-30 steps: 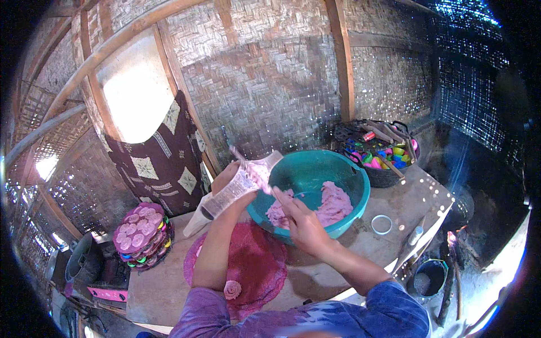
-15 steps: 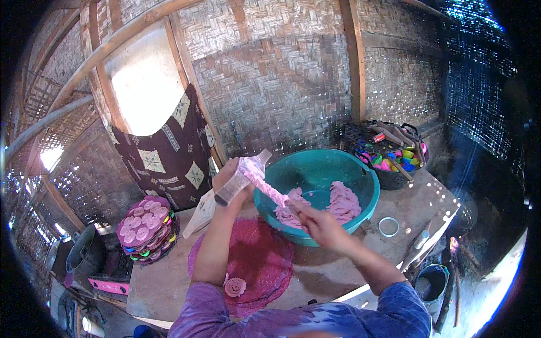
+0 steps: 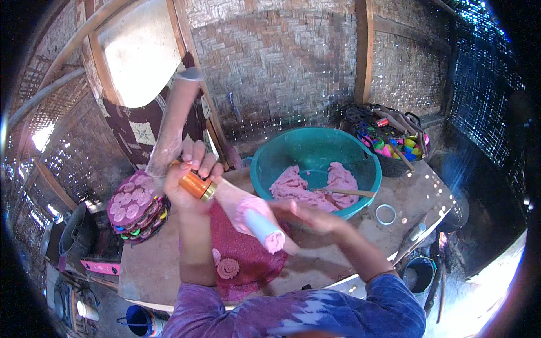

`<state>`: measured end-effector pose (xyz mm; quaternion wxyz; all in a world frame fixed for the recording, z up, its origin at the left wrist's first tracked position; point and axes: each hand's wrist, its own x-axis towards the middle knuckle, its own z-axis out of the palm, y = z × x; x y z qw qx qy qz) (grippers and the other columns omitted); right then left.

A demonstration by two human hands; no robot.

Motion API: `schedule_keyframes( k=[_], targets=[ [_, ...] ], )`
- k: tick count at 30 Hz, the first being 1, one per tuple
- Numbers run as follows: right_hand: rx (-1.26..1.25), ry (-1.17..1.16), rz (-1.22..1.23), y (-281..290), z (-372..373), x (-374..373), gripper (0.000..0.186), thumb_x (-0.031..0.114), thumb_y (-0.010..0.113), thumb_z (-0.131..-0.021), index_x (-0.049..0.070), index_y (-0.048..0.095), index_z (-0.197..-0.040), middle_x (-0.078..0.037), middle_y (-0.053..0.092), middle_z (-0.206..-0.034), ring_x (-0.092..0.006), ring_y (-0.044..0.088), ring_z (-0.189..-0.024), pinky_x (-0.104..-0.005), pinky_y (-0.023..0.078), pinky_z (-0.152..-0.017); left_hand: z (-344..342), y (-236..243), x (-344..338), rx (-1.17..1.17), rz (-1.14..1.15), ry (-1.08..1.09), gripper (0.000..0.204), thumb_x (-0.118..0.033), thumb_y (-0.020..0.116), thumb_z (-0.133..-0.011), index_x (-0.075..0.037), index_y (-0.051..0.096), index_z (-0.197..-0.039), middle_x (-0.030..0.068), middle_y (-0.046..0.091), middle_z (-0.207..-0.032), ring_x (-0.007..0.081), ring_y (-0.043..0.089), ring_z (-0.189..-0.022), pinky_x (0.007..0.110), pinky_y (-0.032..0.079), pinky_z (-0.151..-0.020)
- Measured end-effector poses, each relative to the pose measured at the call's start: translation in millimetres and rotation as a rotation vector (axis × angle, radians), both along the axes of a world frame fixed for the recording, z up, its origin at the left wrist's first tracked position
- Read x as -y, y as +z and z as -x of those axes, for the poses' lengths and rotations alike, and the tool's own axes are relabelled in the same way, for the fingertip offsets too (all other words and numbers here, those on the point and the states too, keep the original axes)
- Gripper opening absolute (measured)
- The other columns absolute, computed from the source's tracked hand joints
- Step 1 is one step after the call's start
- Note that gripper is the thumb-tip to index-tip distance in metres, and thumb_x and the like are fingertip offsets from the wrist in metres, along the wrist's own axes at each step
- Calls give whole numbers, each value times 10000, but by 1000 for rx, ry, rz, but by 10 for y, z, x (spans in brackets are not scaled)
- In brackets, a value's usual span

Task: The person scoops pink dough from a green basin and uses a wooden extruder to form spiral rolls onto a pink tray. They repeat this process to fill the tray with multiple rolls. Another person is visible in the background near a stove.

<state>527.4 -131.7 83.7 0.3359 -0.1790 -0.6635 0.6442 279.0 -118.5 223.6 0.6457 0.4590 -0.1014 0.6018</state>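
My left hand [image 3: 194, 160] is wrapped around a wooden dough press [image 3: 176, 112], its two long arms smeared by motion. An orange cylinder with a gold-coloured band [image 3: 197, 185] shows by the fingers. Out of the lower right end sticks a pale tube [image 3: 262, 226] with pink dough at its mouth. Beside that tube is my right hand [image 3: 313, 217], fingers stretched and holding nothing; whether it touches the press I cannot tell. Pink dough [image 3: 342, 181] lies in a green basin [image 3: 315, 135], where a wooden stick [image 3: 349, 192] rests. A coiled dough piece [image 3: 227, 268] sits on a red-pink round mat [image 3: 242, 236] below.
A stack of round mats with dough coils [image 3: 132, 205] stands at the left, near a pink-fronted stove [image 3: 101, 266]. Right of the basin are a ring-shaped thing [image 3: 386, 214] and a dark basket of colourful pieces [image 3: 389, 164]. A bucket [image 3: 418, 276] stands beyond the table's right edge.
The stick has left my right hand and lies in the basin. My right hand has opened beside the press. My left hand has swung the press round, its tube pointing toward the lower right.
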Motion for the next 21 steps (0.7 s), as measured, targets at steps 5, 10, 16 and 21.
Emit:
schedule_keyframes(
  k=[5,10,16,21],
  targets=[
    [-942,677,915,-197,606,541,977,774,389,-831,24,251,-1442,-199,510,-1140,-245,581,-754,-350,477,-613,-169,-621,-99,13,333,47,130,-147,575,-799,-67,533,-892,35,537,-876,190,560,-814,366,480,-761],
    [-516,-305,553,121,56,702,656,655,361,-928,56,447,-1182,-46,460,-680,-124,395,-452,-251,297,-375,517,-1530,-188,-1348,-46,1326,193,-191,636,-873,-37,626,-990,102,660,-896,205,637,-828,373,506,-726],
    [164,-665,-766,418,0,552,746,374,665,-846,-1,310,-1385,-187,594,-1025,-290,608,-910,-414,507,-810,214,-891,593,-1484,-335,772,367,-226,741,-779,-75,668,-1105,96,702,-961,191,676,-848,310,520,-802],
    [336,-390,-909,653,63,620,972,393,761,-753,-44,223,-1433,-295,426,-1338,-440,482,-1225,-475,384,-1037,365,-1030,686,-1394,-299,475,309,-346,662,-861,-114,673,-1064,144,693,-906,247,679,-823,373,524,-746]
  ],
)
